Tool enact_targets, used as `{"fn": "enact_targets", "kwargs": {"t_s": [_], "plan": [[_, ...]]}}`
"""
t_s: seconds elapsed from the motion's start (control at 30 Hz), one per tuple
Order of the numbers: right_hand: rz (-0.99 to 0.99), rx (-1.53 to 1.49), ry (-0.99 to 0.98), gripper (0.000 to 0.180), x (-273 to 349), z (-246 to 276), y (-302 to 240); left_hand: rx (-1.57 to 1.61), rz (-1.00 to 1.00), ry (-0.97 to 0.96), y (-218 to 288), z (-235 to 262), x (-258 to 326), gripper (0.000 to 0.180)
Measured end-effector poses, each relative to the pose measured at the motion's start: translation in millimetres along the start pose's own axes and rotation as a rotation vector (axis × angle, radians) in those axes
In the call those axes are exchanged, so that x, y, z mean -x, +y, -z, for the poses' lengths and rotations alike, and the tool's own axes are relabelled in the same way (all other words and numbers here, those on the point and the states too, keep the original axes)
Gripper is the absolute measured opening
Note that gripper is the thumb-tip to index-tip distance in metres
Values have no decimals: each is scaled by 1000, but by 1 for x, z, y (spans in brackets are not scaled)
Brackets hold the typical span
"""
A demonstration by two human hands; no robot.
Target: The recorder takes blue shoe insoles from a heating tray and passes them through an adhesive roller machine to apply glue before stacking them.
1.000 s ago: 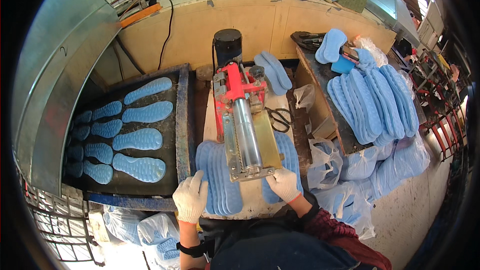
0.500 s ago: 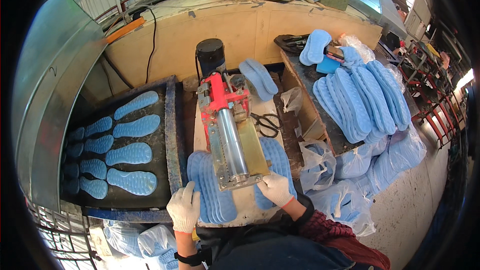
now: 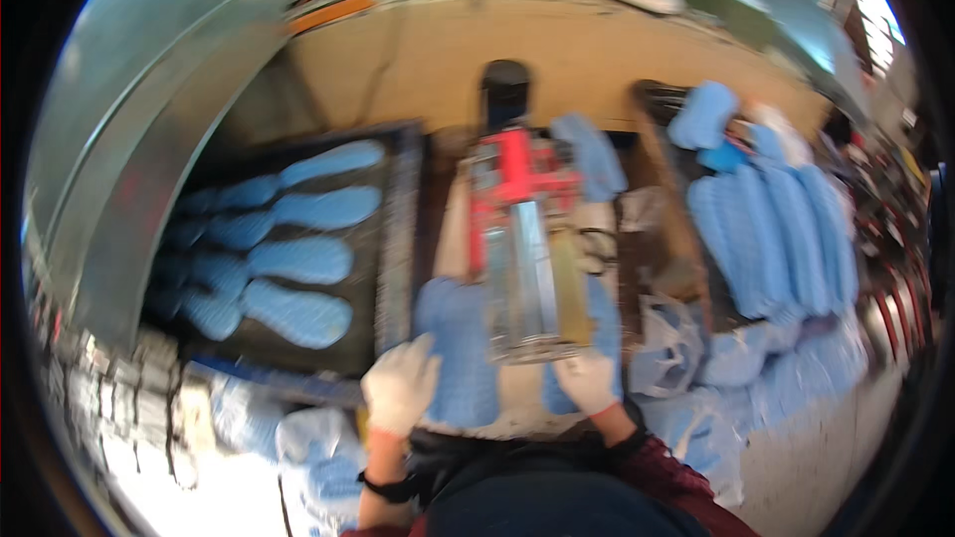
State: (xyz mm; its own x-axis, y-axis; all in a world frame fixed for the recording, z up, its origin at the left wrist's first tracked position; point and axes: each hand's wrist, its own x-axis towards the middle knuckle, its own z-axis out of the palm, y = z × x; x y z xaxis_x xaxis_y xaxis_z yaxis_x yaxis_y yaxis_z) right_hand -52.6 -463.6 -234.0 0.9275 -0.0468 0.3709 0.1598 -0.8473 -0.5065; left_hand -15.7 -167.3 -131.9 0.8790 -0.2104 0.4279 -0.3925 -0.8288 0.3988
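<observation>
The picture is smeared by motion. My left hand (image 3: 400, 385), in a white knit glove, is beside the left stack of blue insoles (image 3: 456, 348), fingers stretched upward and apart. At the front right corner of a red and silver roller machine (image 3: 534, 268) is my right hand (image 3: 587, 381), also gloved, its fingers closed on the corner of the front plate. More blue insoles (image 3: 604, 310) lie under and beside the machine on its right. Whether either hand touches an insole is too blurred to tell.
To the left, a dark-bedded conveyor (image 3: 303, 323) carries several blue insoles in rows. A dark side table (image 3: 708, 268) on the right bears stacked insoles (image 3: 771, 239). Scissors (image 3: 597, 249) and a small insole pile (image 3: 589, 157) lie beyond the machine. Clear plastic bags (image 3: 671, 343) hang below the side table.
The whole view has swung, so the scene sits further right and is blurred. Both hands stay at about the same places by the machine and the insoles.
</observation>
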Motion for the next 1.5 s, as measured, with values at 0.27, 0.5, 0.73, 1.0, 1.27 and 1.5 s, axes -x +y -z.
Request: {"fn": "enact_targets", "kwargs": {"t_s": [0.27,0.5,0.73,1.0,1.27,1.5], "plan": [[59,-124,114,30,-13,3,-22,-89,-3,44,-7,1,15,26],[49,-72,103,29,-9,6,-19,-122,-44,-41,2,13,8,30],[63,-100,98,27,-11,6,-21,-102,6,25,-11,-4,15,27],[46,-79,84,27,-10,4,-19,-143,-45,-33,-2,8,11,30],[15,-55,54,28,-11,11,-24,-131,-66,-4,0,10,10,30],[-3,-90,47,28,-9,6,-20,-144,-60,-30,2,13,10,30]]}}
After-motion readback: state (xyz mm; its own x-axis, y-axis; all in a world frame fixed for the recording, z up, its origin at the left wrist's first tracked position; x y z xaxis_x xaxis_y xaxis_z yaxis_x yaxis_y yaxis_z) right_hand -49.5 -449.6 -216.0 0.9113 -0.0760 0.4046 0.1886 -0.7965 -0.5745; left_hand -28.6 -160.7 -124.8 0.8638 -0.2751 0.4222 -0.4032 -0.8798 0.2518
